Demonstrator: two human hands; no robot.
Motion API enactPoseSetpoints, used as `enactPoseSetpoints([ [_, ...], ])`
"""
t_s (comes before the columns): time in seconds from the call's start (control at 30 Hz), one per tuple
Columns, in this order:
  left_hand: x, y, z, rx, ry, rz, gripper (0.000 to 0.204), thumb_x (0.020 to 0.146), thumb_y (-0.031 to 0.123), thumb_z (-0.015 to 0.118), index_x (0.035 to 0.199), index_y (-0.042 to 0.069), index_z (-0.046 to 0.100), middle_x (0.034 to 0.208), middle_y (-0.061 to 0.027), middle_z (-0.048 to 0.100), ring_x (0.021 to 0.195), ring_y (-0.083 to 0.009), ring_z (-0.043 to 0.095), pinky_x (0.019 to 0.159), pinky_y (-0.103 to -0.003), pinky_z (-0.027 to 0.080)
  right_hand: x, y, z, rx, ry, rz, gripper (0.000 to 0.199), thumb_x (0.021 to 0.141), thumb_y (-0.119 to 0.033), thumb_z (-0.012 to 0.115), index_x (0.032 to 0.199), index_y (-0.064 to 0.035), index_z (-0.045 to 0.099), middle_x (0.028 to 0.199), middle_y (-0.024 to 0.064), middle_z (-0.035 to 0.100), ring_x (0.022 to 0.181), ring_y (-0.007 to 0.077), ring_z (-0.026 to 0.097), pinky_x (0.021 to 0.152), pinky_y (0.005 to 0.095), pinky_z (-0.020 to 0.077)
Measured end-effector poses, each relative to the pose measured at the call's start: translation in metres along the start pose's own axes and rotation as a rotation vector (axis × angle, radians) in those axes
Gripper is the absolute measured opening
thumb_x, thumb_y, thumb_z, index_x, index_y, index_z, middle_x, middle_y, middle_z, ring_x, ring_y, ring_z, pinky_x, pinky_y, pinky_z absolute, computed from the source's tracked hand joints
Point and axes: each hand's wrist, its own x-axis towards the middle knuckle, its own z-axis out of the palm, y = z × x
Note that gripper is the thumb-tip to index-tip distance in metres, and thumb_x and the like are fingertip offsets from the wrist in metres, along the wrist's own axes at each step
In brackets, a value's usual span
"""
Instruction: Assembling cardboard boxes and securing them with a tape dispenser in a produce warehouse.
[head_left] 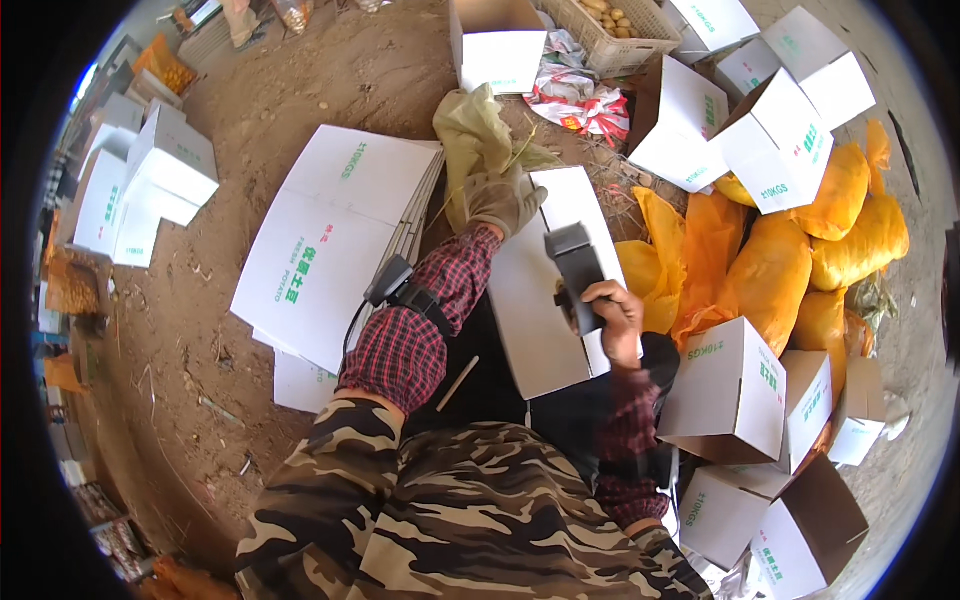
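Note:
Before me a white carton [545,300] has its long face with a centre seam turned up. My left hand [508,203], in a grey-beige glove, grips its far left edge, with one finger over the face. Bare and closed, my right hand [617,312] holds a black tape dispenser [577,268] above the seam, slightly blurred. Whether the dispenser touches the carton I cannot tell. A stack of flattened cartons [320,240] lies to the left. Just beyond my left hand is a crumpled greenish mesh sack [478,130].
Orange sacks [775,285] are heaped at the right, among open white cartons [725,390]. At the back are a potato crate [620,50], an open carton [500,55] and red-and-white plastic bags [580,100]. More cartons [165,165] stand on the dirt floor [190,400] at the left.

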Motion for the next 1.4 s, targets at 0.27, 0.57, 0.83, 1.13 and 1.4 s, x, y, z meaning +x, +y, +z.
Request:
enactPoseSetpoints([
  [0.27, -0.066, 0.008, -0.06, -0.393, -0.093, 0.217, 0.046, 0.107, 0.044, 0.06, 0.114, 0.001, 0.076, 0.1, -0.0154, 0.078, 0.093, -0.0335, 0.074, 0.084, -0.036, 0.057, -0.035, 0.043, -0.024, 0.011, 0.023, -0.061, 0.019, 0.087, 0.0, 0.046, 0.087, 0.004, 0.064, 0.075, 0.0165, 0.067, 0.062, 0.0279, 0.069, 0.062, 0.0369, 0.0577],
  [0.57, -0.077, 0.034, -0.062, -1.022, -1.018, -0.26, 0.053, 0.109, 0.049, 0.058, 0.118, -0.001, 0.075, 0.096, -0.0127, 0.08, 0.073, -0.0188, 0.077, 0.067, -0.035, 0.063, -0.031, 0.014, -0.015, -0.174, -0.035, -0.079, 0.018, 0.075, 0.003, 0.051, 0.079, 0.0001, 0.069, 0.073, 0.0031, 0.063, 0.065, 0.0118, 0.053, 0.067, 0.0252, 0.0431],
  [0.83, -0.079, 0.019, -0.026, -1.212, -0.875, -0.169, 0.032, 0.11, 0.024, 0.06, 0.118, -0.002, 0.076, 0.095, -0.0105, 0.08, 0.076, -0.0181, 0.078, 0.068, -0.031, 0.063, -0.028, 0.005, -0.011, -0.105, -0.114, -0.053, 0.022, 0.075, 0.007, 0.045, 0.083, 0.003, 0.065, 0.08, 0.0156, 0.072, 0.069, 0.0235, 0.073, 0.07, 0.032, 0.0583],
  [1.13, 0.084, -0.004, -0.048, -0.199, -0.078, 0.23, 0.035, 0.101, 0.04, 0.064, 0.103, 0.006, 0.074, 0.103, -0.02, 0.075, 0.094, -0.0392, 0.071, 0.083, -0.049, 0.055, -0.001, -0.023, 0.003, 0.034, 0.076, 0.158, 0.023, 0.083, 0.0, 0.043, 0.091, 0.0009, 0.065, 0.077, 0.0186, 0.069, 0.06, 0.0264, 0.069, 0.061, 0.0347, 0.0589],
  [1.4, 0.147, -0.155, 0.098, 0.501, -0.282, 0.299, 0.033, 0.1, 0.035, 0.062, 0.098, 0.007, 0.079, 0.095, -0.0119, 0.08, 0.103, -0.0335, 0.077, 0.087, -0.046, 0.058, 0.017, -0.016, 0.027, 0.05, 0.025, 0.248, 0.022, 0.083, -0.003, 0.044, 0.091, 0.0004, 0.064, 0.076, 0.0191, 0.069, 0.057, 0.0267, 0.068, 0.06, 0.0357, 0.059],
])
